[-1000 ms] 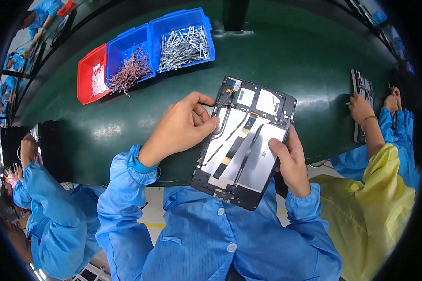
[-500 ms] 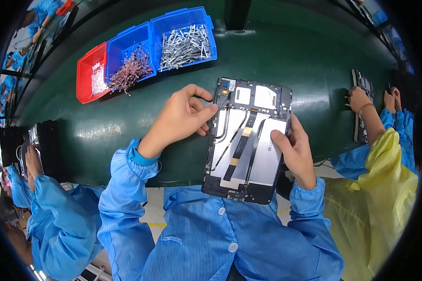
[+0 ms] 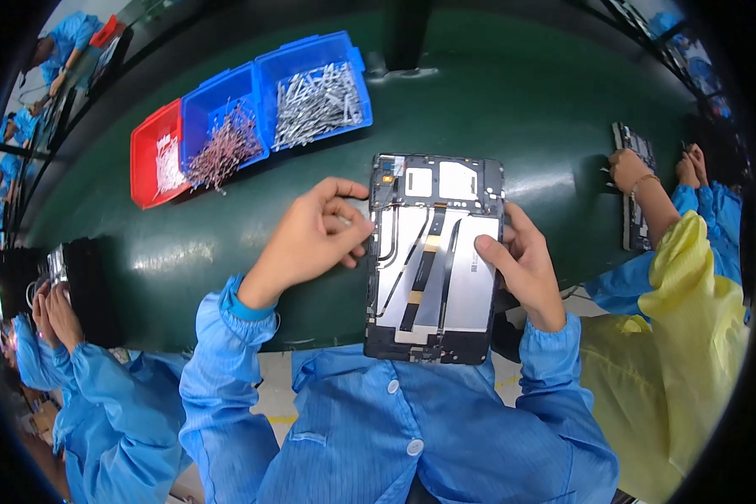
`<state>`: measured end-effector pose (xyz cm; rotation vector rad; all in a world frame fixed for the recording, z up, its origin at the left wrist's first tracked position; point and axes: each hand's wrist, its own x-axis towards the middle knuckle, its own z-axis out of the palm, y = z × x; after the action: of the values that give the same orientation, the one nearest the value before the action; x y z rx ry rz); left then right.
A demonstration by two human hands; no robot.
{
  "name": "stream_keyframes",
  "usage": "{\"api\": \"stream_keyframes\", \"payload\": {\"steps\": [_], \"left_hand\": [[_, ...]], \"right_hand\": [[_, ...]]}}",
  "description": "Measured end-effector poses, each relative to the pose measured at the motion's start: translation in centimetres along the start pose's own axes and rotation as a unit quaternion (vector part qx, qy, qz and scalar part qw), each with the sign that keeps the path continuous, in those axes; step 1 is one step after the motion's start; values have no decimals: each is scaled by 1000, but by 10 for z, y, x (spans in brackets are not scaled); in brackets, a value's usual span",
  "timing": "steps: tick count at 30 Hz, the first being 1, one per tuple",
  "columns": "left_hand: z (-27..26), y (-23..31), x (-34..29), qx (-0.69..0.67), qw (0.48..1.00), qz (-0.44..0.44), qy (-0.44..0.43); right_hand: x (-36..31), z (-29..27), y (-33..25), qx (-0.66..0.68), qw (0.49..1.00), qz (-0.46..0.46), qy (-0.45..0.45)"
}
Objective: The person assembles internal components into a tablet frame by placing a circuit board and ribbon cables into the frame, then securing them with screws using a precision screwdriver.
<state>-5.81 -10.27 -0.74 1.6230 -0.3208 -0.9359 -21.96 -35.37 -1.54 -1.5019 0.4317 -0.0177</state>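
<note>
An opened tablet point(image 3: 475, 290) with a black frame, silver plates and dark flat cables lies across my front, tilted slightly. My right hand point(image 3: 525, 260) grips its right edge, thumb on the silver face and fingers wrapped behind. Beside the upper left edge is my left hand point(image 3: 315, 235), its fingers loosely curled and the thumb apart from the forefinger. Nothing shows in that hand. Whether its fingertips touch the tablet's rim I cannot tell. A black flat cable with gold bands point(image 3: 421, 281) runs down the tablet's middle.
On the green table point(image 3: 193, 294) stand a red bin point(image 3: 145, 172) of white pieces, a blue bin point(image 3: 195, 109) of reddish wired parts and a blue bin point(image 3: 307, 57) of silver strips. People work at both sides; a hand point(image 3: 630, 172) on the right holds another device point(image 3: 636, 220).
The tablet has turned more upright and shifted slightly left in view. My left thumb has come off its face to the edge. The bins appear lower in the picture.
</note>
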Motion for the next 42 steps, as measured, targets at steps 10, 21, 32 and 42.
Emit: {"api": "stream_keyframes", "payload": {"steps": [10, 21, 32, 42], "left_hand": [[12, -9, -14, 80, 994, 63, -50], [10, -3, -15, 93, 994, 29, -41], [6, -7, -15, 65, 997, 5, -35], [-4, -8, -24, 70, 996, 27, -49]], "right_hand": [[87, -97, -10, -139, 974, -101, 149], [10, -8, -18, -575, 746, -221, 253], [62, -49, -1, -592, 709, -255, 287], [81, -73, -18, -619, 677, -259, 303]]}}
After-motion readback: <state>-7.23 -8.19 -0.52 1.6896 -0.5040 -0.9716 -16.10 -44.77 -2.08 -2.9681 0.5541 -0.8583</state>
